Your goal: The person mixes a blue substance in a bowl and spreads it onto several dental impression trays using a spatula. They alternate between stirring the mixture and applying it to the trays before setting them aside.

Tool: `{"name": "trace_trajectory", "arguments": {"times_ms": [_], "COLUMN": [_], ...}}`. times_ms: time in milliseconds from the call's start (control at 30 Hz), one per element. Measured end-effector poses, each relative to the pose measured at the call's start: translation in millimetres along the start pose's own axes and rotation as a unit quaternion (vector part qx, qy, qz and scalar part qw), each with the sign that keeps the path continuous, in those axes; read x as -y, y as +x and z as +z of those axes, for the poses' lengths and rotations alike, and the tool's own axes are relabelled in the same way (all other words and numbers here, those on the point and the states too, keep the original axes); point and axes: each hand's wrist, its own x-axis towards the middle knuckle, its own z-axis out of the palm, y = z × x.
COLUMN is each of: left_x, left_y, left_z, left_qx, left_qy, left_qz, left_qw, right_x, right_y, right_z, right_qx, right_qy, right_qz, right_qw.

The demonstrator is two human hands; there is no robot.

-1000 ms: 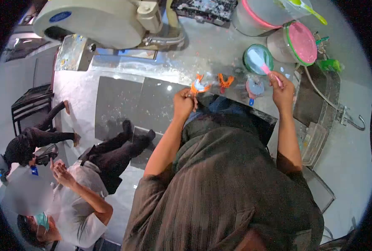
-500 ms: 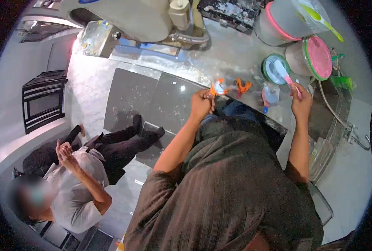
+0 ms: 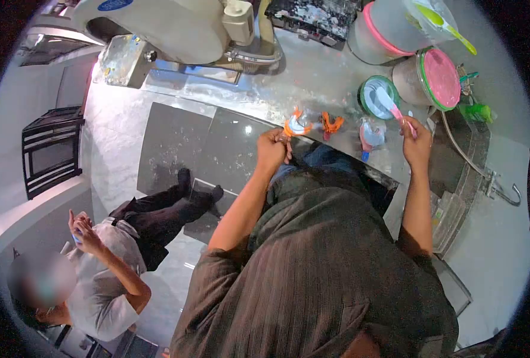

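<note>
My left hand point(image 3: 271, 150) is closed around the handle end of a dental impression tray point(image 3: 298, 123), orange with white plaster-like material in it, at the counter's front edge. In my right hand point(image 3: 417, 142) is the pink handle of a mixing spatula point(image 3: 388, 101). Its white-coated blade lies over the green mixing bowl point(image 3: 363, 106), which holds a pale, wet mix. Between my hands, an orange dental impression point(image 3: 332, 125) rests on the counter. Beside it lies another impression tray point(image 3: 371, 136), pinkish with pale material on top and a blue handle.
Behind the bowl stand a pink-lidded tub point(image 3: 441, 79) and a larger bucket point(image 3: 379, 36) with a green scoop point(image 3: 435, 17) on it. A beige machine point(image 3: 157, 33) and a spattered box point(image 3: 123, 61) occupy the counter's left. Another person point(image 3: 107, 262) is at left; a tap point(image 3: 503, 190) is at right.
The view has shifted, so the counter and my hands appear farther left. My grips and the spatula's place over the bowl look the same. The other person's hands have moved slightly.
</note>
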Motion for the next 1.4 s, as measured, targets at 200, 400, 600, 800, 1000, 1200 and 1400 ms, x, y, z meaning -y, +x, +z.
{"name": "trace_trajectory", "arguments": {"times_ms": [200, 400, 600, 800, 1000, 1200, 1400], "left_x": [-0.9, -0.9, 1.2, 2.9, 1.3, 13.8, -0.3], "left_y": [0.3, 14.2, 0.3, 2.9, -1.8, -4.2, 9.3], "left_z": [-2.5, -4.1, -2.9, -5.7, -3.3, -6.0, -8.0], "left_qx": [-0.014, -0.008, -0.015, -0.011, -0.016, -0.014, -0.033], "left_qy": [-0.005, -0.006, -0.003, -0.007, -0.008, -0.008, -0.007], "left_qz": [-0.019, 0.001, -0.009, -0.02, -0.014, -0.025, -0.017], "left_qw": [1.0, 1.0, 1.0, 1.0, 1.0, 1.0, 0.999], "right_x": [1.2, -1.2, 3.4, 8.2, 13.3, 9.1, 11.1], "right_y": [-14.7, 5.1, 8.1, 2.3, 9.4, -4.7, 11.4], "right_z": [-4.7, 1.0, -1.0, -6.2, -4.0, -8.2, -2.7], "right_qx": [0.033, 0.012, 0.028, 0.027, 0.029, 0.037, 0.042], "right_qy": [-0.02, -0.021, -0.025, -0.053, -0.065, -0.09, -0.097], "right_qz": [0.037, 0.003, 0.011, 0.017, 0.001, -0.009, -0.003], "right_qw": [0.999, 1.0, 0.999, 0.998, 0.997, 0.995, 0.994]}}
